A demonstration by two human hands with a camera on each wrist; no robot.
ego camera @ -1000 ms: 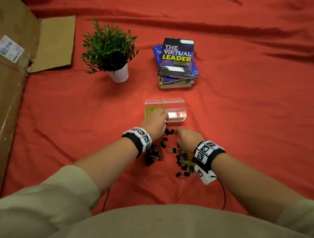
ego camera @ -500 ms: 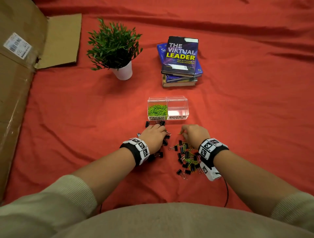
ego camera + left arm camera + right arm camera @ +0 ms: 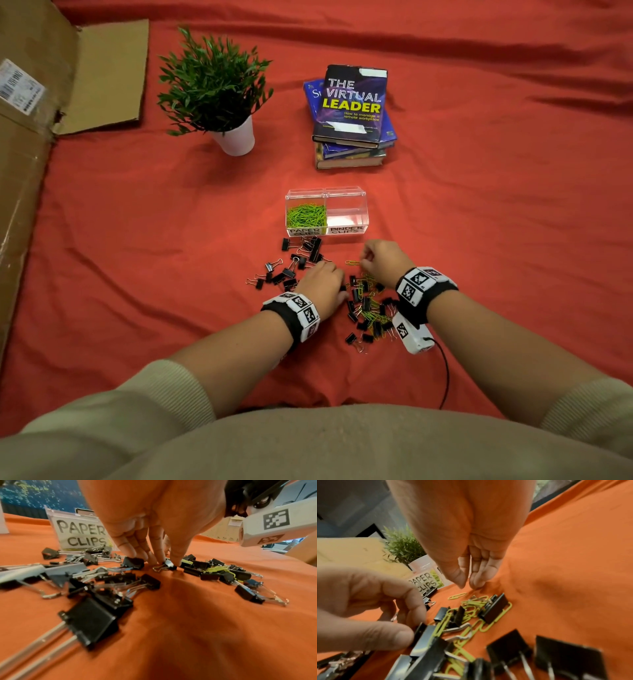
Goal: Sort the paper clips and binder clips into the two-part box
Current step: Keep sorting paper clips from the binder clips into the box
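The clear two-part box (image 3: 346, 195) holds green paper clips (image 3: 306, 215) in its left part; the right part, labelled BINDER CLIPS, is bare. Black binder clips (image 3: 294, 265) lie scattered in front of it, beside a mixed pile (image 3: 368, 305) of binder clips and green paper clips. My left hand (image 3: 340, 287) is at the pile's left edge and pinches a small binder clip (image 3: 169, 564) between thumb and forefinger (image 3: 175, 555). My right hand (image 3: 468, 586) hovers at the pile's far edge with thumb and fingertips slightly apart above a loose paper clip (image 3: 457, 596).
A potted plant (image 3: 214, 89) stands at the back left and a stack of books (image 3: 352, 113) behind the box. Flattened cardboard (image 3: 30, 144) runs along the left side. Red cloth (image 3: 496, 222) covers the whole surface.
My left hand drew back from the box's paper-clip part to the pile and took a binder clip. The right hand stayed at the pile's far edge.
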